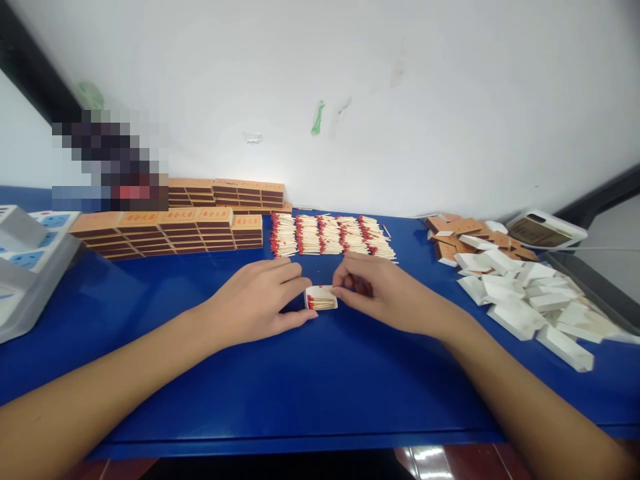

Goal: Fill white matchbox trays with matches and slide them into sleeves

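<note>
A small white matchbox tray point(323, 303) lies on the blue table, partly filled with red-tipped matches whose heads point left. My left hand point(267, 298) steadies the tray's left end between thumb and fingers. At the tray's upper right edge, my right hand point(377, 290) has thumb and index finger pinched together; whatever is between them is too small to name. Just beyond the hands, loose matches point(320, 235) lie in several neat piles, heads to the left.
Stacked matchboxes point(183, 227) stand at the left, near a white power strip point(37, 253). White empty trays point(520, 293) and orange box sleeves point(463, 233) are heaped at the right, beside a white device point(545, 229) and a dark tray. A wall rises behind.
</note>
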`<state>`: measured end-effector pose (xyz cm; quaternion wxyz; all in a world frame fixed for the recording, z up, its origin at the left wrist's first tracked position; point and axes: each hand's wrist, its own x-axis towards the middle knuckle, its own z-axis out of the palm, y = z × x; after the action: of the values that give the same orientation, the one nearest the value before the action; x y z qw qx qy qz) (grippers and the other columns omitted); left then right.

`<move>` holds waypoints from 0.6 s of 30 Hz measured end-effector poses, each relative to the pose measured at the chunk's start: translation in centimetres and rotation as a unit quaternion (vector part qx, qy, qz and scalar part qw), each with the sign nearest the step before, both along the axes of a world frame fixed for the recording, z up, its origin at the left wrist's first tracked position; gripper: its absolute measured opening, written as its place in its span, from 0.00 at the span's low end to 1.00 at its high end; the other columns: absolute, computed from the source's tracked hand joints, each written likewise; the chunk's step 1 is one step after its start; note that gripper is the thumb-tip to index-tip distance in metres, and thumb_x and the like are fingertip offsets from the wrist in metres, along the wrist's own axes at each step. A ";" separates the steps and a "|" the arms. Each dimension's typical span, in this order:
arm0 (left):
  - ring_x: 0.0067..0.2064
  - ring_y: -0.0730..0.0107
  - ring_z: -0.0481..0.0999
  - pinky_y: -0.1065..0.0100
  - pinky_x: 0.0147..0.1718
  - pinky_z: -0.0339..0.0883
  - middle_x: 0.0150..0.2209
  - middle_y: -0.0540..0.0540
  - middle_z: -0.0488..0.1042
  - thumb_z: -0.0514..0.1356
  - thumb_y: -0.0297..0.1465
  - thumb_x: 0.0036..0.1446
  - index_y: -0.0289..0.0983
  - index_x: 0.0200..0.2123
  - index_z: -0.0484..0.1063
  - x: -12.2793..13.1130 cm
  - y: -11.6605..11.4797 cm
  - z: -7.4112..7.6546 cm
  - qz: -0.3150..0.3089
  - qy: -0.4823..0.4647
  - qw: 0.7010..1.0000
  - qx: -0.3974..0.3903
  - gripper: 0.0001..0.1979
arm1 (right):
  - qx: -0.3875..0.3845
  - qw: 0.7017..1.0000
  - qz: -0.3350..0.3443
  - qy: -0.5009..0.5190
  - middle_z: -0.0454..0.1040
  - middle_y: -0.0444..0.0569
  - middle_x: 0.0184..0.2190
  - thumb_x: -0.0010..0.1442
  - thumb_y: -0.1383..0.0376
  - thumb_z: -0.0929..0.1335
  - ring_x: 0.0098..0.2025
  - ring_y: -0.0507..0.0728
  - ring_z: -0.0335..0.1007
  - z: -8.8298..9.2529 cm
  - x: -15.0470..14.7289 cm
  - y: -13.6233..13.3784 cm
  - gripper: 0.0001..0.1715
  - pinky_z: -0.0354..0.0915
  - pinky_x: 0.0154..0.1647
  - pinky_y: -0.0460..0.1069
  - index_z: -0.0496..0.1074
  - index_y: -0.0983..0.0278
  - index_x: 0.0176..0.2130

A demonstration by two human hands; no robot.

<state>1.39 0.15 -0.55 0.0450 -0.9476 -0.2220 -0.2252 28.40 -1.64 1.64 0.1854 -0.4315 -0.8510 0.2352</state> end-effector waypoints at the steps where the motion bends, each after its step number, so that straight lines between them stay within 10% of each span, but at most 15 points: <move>1: 0.37 0.64 0.75 0.63 0.35 0.67 0.36 0.47 0.76 0.62 0.42 0.72 0.34 0.46 0.80 0.0 0.0 0.0 0.000 0.001 1.000 -0.001 0.16 | 0.005 1.000 0.005 -0.003 0.75 0.46 0.35 0.72 0.65 0.69 0.33 0.53 0.69 -0.2 -0.3 -0.2 0.04 0.62 0.35 0.49 0.74 0.61 0.41; 18: 0.37 0.65 0.76 0.63 0.36 0.69 0.37 0.46 0.77 0.62 0.43 0.72 0.34 0.46 0.80 0.0 0.1 -0.2 0.002 -0.004 1.000 -0.005 0.17 | 0.030 0.999 0.012 -0.001 0.75 0.47 0.37 0.72 0.67 0.68 0.34 0.53 0.70 -0.8 -0.9 -0.4 0.05 0.63 0.35 0.49 0.76 0.61 0.43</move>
<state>1.35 0.23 -0.72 0.0401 -0.9464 -0.2252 -0.2278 27.54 -2.07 0.79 0.1949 -0.4155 -0.8630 0.2110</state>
